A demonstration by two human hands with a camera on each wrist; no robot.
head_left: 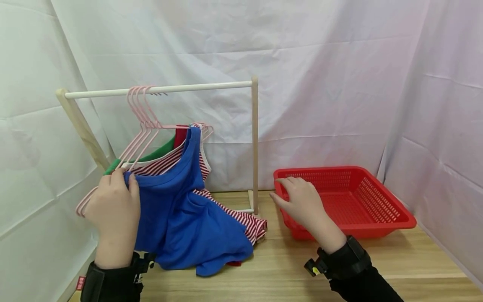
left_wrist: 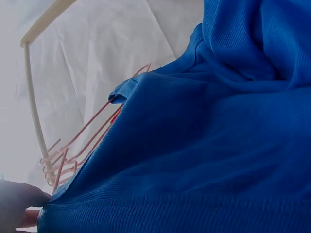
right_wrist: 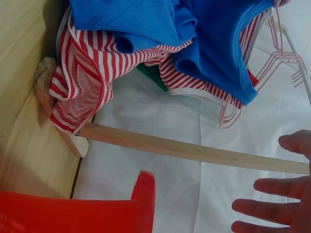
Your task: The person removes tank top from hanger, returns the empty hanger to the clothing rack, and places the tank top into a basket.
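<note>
My left hand (head_left: 115,205) pinches the near shoulder of a blue tank top (head_left: 185,230), beside the pink hangers (head_left: 137,144). The top's far shoulder sits over a hanger arm, and its lower part drapes onto the table. Behind it hang a red-and-white striped top (right_wrist: 87,73), a green garment (head_left: 162,150) and a dark red one (head_left: 180,136). In the left wrist view, the thumb lies on the blue fabric's edge. My right hand (head_left: 302,201) hovers by the left rim of a red basket (head_left: 377,230), fingers spread and holding nothing.
A small clothes rack stands at the left, with a white rail (head_left: 211,86) and wooden posts (head_left: 255,147). More pink hanger hooks rest on that rail. White curtains (head_left: 320,84) enclose the wooden table (head_left: 286,277) at the back and sides.
</note>
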